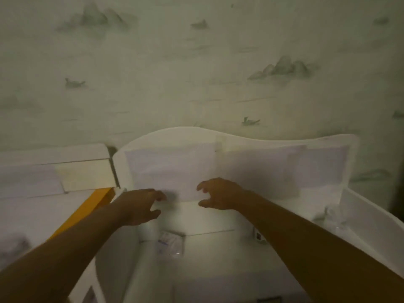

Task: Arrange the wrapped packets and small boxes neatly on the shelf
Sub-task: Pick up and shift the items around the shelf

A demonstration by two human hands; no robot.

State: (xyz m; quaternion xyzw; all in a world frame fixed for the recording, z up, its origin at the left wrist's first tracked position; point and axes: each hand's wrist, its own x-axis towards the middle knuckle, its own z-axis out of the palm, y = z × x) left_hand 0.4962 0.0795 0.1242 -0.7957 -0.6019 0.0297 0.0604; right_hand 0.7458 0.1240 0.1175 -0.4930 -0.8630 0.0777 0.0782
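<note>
Wrapped packets (pixel 172 169) stand in a row against the white shelf (pixel 240 134) back at centre frame, below patterned wallpaper (pixel 196 62). Both hands reach toward them: the left hand (pixel 140 206) and right hand (pixel 218 194) each hold fingers loosely curled and spread, gripping nothing. A smaller packet (pixel 169 242) lies lower centre. Soft, light and probably slippery in film, the packets look best taken by their side edges.
</note>
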